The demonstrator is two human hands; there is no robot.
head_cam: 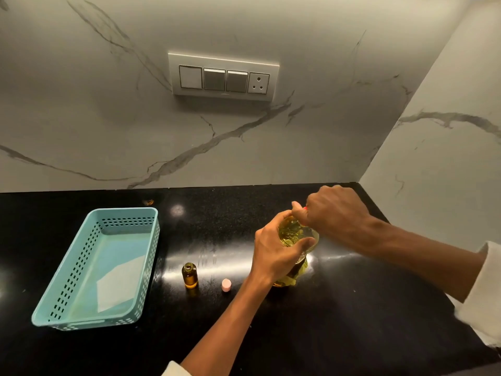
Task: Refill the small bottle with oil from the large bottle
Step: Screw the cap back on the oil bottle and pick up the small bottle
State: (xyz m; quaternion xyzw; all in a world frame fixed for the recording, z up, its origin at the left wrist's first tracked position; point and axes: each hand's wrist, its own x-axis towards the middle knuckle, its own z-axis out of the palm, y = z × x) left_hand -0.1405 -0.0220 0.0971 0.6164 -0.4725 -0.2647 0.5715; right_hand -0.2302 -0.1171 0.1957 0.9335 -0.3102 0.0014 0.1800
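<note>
The large clear bottle (291, 234) of yellow oil stands upright on the black counter (339, 308), right of centre. My left hand (273, 253) grips its body from the left side. My right hand (333, 210) is curled over the bottle's top, fingers closed round the cap, of which only a red speck shows. The small amber bottle (190, 276) stands uncapped to the left, part full of oil. Its pink cap (226, 284) lies on the counter between the two bottles.
A teal perforated plastic basket (81, 267) holding a white paper sheet sits at the left of the counter. Marble walls close the back and right side. A switch panel (223, 76) with a socket is on the back wall.
</note>
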